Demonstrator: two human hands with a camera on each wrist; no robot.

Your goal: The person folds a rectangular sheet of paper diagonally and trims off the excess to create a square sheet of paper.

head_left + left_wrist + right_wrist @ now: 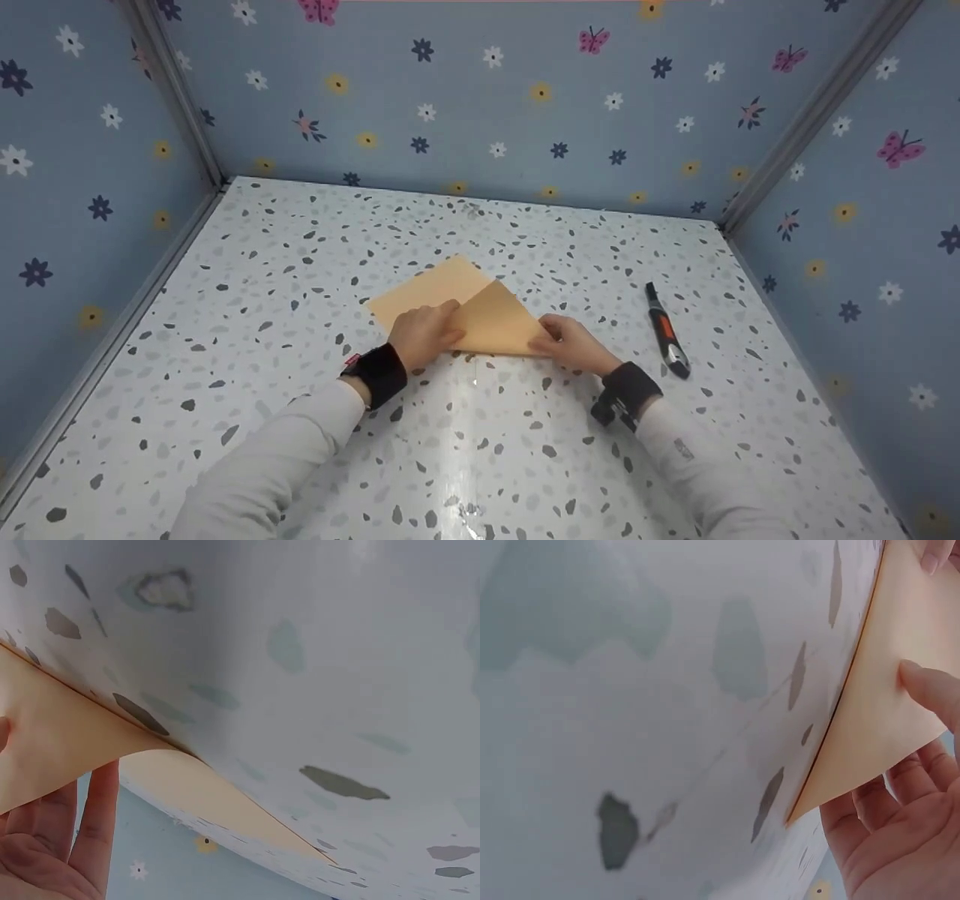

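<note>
A light orange sheet of paper [433,283] lies on the speckled table, its near part folded up and over into a triangular flap [499,319] with the fold along the near edge. My left hand [426,334] holds the flap's left edge; in the left wrist view its fingers [96,817] stand behind the paper. At the right corner my right hand [570,343] pinches the folded paper. The right wrist view shows that thumb [930,686] on the front face and the other fingers behind the edge. The flap bows up off the layer beneath in the left wrist view.
A black utility knife [666,330] with an orange patch and grey end lies right of my right hand. Blue flowered panels [465,97] enclose the speckled table [300,240] at the back and both sides. Black straps [382,375] circle both wrists.
</note>
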